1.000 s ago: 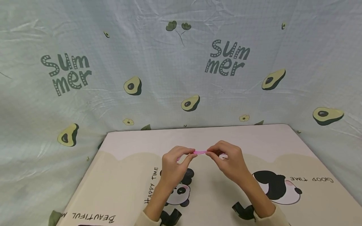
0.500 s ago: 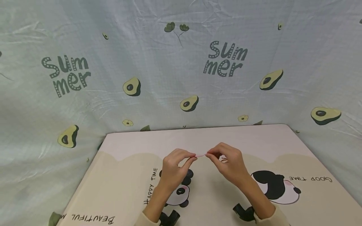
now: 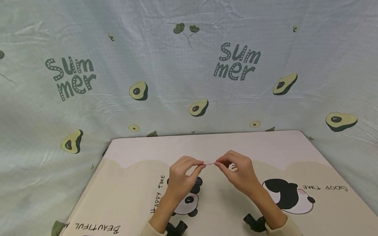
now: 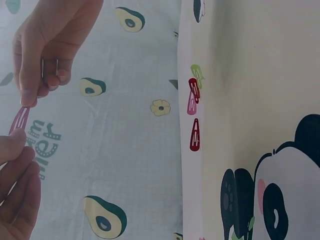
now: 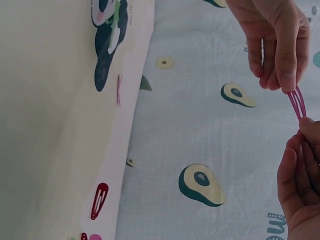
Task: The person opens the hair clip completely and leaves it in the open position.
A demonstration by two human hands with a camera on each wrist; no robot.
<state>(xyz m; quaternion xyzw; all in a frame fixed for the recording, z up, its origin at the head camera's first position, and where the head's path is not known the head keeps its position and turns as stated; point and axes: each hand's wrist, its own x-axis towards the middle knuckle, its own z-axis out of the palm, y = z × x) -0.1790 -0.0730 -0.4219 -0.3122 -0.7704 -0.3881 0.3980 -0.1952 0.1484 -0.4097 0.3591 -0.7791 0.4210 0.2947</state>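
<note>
A pink snap hair clip (image 4: 20,120) spans the gap between my two hands, above the table. In the head view the hair clip (image 3: 209,163) shows edge-on as a thin line. My left hand (image 3: 181,173) pinches one end between thumb and forefinger. The other end is pinched by the thumb and forefinger of my right hand (image 3: 240,169). From the right wrist view, the slotted body of the hair clip (image 5: 297,103) shows between the fingertips of both hands, its ends covered by them.
On the table (image 3: 141,147) lie a red hair clip (image 4: 195,135), a dark red one (image 4: 194,90), a pink one (image 4: 191,105) and a green one (image 4: 197,74), some overlapping. A thin pink item (image 5: 119,91) lies near the far edge. A printed curtain (image 3: 165,65) hangs behind.
The pink hair clip has turned from showing its flat side to nearly edge-on in the head view. Both hands have dropped slightly, keeping their pinch on it.
</note>
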